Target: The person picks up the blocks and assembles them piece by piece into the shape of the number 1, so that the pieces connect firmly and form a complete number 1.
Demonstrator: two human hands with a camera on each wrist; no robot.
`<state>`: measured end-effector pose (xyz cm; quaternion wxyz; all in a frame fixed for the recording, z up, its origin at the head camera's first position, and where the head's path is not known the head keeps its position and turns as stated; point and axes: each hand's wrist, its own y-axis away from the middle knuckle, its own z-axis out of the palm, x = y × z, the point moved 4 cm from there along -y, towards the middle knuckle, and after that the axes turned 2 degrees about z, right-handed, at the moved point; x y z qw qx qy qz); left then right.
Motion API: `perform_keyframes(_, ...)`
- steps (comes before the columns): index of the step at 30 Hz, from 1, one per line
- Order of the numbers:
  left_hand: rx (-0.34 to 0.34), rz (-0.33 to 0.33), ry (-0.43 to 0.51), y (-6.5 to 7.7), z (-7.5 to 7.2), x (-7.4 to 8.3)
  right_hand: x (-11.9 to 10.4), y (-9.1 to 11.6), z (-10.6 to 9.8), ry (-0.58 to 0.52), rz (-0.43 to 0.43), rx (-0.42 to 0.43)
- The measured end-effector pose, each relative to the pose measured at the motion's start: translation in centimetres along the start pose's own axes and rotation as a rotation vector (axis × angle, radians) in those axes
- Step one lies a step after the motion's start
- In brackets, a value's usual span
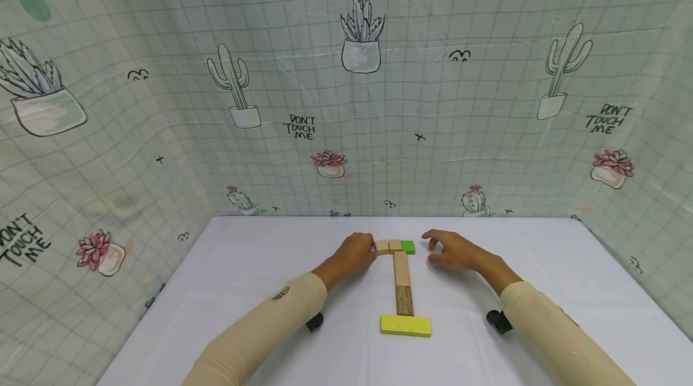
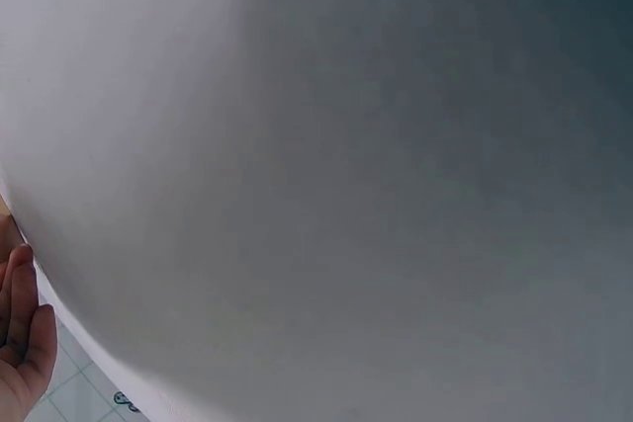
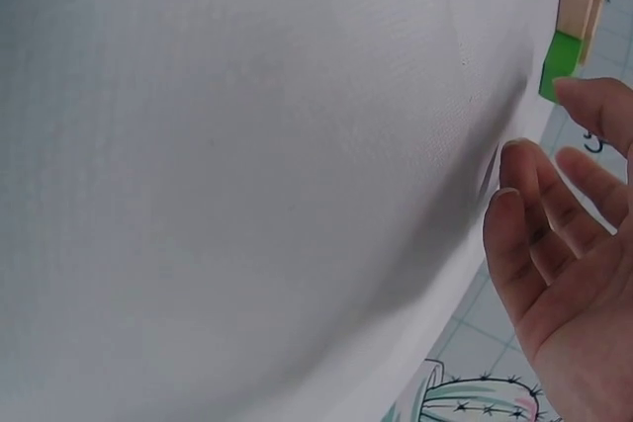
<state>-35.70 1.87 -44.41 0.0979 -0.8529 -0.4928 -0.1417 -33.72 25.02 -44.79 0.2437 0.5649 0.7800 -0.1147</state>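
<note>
A row of two plain wooden cubes [image 1: 388,246] and a green cube [image 1: 408,247] lies at the far part of the table. My left hand [image 1: 357,252] is at the row's left end, fingertips right at the outer wooden cube. In the left wrist view its bent fingers [image 2: 22,313] show at the lower left edge. To the right of the green cube, my right hand [image 1: 455,251] holds nothing, its fingers spread and loosely bent. Below the row, a plain wooden block [image 1: 401,269] and a dark brown block [image 1: 404,300] line up end to end, with a yellow block [image 1: 405,325] lying crosswise at the near end.
A white cloth [image 1: 243,290] covers the table. Behind and beside it hangs a grid-patterned curtain [image 1: 379,103] with plant drawings. Black wrist devices show beneath both sleeves, one under the left [image 1: 314,321] and another under the right [image 1: 498,321].
</note>
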Motion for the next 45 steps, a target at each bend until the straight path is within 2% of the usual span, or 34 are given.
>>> perform_keyframes(10, 0.001, 0.014, -0.005, 0.4, -0.1, -0.5, 0.3, 0.1, -0.3, 0.014, 0.009, 0.003)
perform_keyframes(20, 0.038, 0.036, -0.118, 1.4, -1.0, -1.2, 0.2, 0.7, -1.1, 0.064, -0.002, 0.058)
perform_keyframes(32, 0.095, 0.041, -0.184, 3.9, -2.2, -2.7, 0.8, 1.8, -2.1, 0.156, 0.019, 0.12)
perform_keyframes(45, 0.097, 0.033, -0.222, 6.3, -2.4, -3.8, 1.7, 4.0, -2.5, 0.288, -0.008, 0.248)
